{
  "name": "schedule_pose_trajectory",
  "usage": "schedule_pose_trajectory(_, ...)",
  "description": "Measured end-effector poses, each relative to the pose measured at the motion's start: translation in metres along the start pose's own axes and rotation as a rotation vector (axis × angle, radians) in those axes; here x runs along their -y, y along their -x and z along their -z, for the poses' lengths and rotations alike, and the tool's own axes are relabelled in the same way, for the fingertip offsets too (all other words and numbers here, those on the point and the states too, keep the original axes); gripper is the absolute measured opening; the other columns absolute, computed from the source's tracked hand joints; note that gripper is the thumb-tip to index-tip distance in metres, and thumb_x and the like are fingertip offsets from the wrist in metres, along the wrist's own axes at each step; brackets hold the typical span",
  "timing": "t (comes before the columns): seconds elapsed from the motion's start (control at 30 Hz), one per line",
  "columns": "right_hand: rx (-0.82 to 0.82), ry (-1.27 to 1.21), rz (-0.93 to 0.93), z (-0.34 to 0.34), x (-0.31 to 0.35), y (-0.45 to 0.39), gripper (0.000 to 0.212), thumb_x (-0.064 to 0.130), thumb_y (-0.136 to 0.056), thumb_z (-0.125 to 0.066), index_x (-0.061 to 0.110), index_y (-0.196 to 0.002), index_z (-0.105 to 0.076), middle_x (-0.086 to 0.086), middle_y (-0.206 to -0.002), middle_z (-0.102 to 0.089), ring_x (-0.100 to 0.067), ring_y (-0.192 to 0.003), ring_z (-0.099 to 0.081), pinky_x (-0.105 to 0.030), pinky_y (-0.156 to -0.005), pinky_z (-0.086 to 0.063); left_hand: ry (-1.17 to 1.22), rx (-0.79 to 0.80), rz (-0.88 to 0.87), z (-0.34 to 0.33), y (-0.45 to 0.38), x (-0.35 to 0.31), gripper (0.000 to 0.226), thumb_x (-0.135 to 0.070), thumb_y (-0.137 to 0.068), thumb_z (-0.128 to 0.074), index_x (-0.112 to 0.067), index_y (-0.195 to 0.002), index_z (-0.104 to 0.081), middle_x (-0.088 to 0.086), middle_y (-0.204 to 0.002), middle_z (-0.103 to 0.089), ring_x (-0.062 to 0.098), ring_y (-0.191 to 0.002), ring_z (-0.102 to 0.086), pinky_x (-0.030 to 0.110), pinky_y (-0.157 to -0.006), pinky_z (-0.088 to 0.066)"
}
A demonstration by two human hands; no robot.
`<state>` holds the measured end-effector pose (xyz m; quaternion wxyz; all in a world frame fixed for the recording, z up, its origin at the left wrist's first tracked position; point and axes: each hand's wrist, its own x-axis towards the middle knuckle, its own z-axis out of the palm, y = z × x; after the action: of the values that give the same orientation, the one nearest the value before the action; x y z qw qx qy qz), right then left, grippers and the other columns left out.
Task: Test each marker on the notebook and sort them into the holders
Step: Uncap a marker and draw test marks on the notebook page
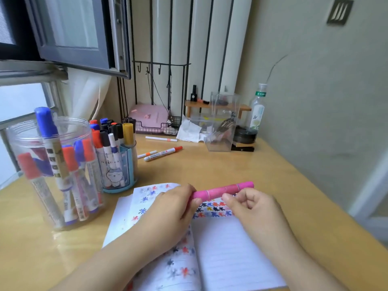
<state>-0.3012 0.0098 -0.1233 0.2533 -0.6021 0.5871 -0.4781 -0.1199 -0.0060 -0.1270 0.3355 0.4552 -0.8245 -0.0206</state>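
A pink marker (222, 190) lies level above the open notebook (231, 248), which carries rows of coloured test marks. My left hand (174, 206) grips the marker's left end. My right hand (249, 204) has curled fingers touching the marker's right part from below. At the left stands a clear round jar (27, 143) with several red and blue markers. Beside it is a blue holder (128, 164) with several markers. Three loose markers (162, 153) lie on the desk behind the notebook.
A clear acrylic box (222, 122) stands at the back, with a plastic bottle (258, 110), a small wooden shelf (245, 107) and a wire basket (155, 127) near it. The wooden desk (273, 169) ends at the wall on the right.
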Motion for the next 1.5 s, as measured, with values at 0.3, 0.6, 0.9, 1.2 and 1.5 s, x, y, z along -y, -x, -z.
schedule_pose_trajectory(0.3,0.378,0.7,0.553,0.002,-0.011,-0.006,0.068,0.057,-0.081,-0.015,0.024,-0.124,-0.055,0.007,-0.115,-0.058,-0.016,-0.107,-0.052,-0.031,-0.088,-0.044,-0.017,0.109,-0.144,-0.004,0.004,-0.005,0.035,-0.049,-0.094,-0.025,-0.021,-0.088,-0.044,-0.015,-0.075,-0.038,0.004,-0.066,-0.039,0.012,-0.068,-0.031)
schedule_pose_trajectory(0.6,0.391,0.653,0.554,0.009,0.0,0.001,0.023,0.051,-0.091,-0.038,0.034,-0.104,-0.048,0.011,-0.072,-0.052,-0.009,-0.067,-0.044,-0.027,-0.061,-0.04,0.118,0.18,-0.162,-0.006,0.005,0.004,0.028,-0.041,-0.096,-0.034,-0.018,-0.092,-0.05,-0.009,-0.078,-0.049,0.006,-0.076,-0.044,0.013,-0.066,-0.035)
schedule_pose_trajectory(0.9,0.446,0.675,0.46,0.021,0.011,0.001,0.031,0.05,-0.092,-0.044,0.03,-0.112,-0.057,0.007,-0.064,-0.05,-0.006,-0.059,-0.043,-0.025,-0.057,-0.037,0.227,0.189,-0.172,-0.01,0.005,0.002,0.046,-0.058,-0.086,-0.024,-0.019,-0.086,-0.049,-0.014,-0.067,-0.049,0.009,-0.064,-0.047,0.021,-0.059,-0.037)
schedule_pose_trajectory(1.2,0.295,0.301,0.111,0.068,-0.006,-0.022,0.044,0.065,-0.078,-0.035,0.053,-0.116,-0.054,0.035,-0.07,-0.058,0.012,-0.068,-0.055,-0.013,-0.067,-0.041,0.116,0.033,-0.078,0.015,-0.004,0.02,0.048,-0.06,-0.086,-0.025,-0.02,-0.089,-0.052,-0.018,-0.071,-0.05,-0.002,-0.074,-0.05,0.014,-0.06,-0.038)
schedule_pose_trajectory(1.5,0.242,-0.48,-0.176,0.054,-0.005,-0.023,0.021,0.005,-0.096,-0.047,0.014,-0.106,-0.063,-0.016,-0.083,-0.068,-0.014,-0.056,-0.061,-0.021,-0.05,-0.05,0.092,0.186,-0.163,-0.002,0.005,0.011,0.034,-0.055,-0.08,-0.041,-0.029,-0.095,-0.058,-0.014,-0.078,-0.055,-0.005,-0.073,-0.045,0.007,-0.066,-0.034)
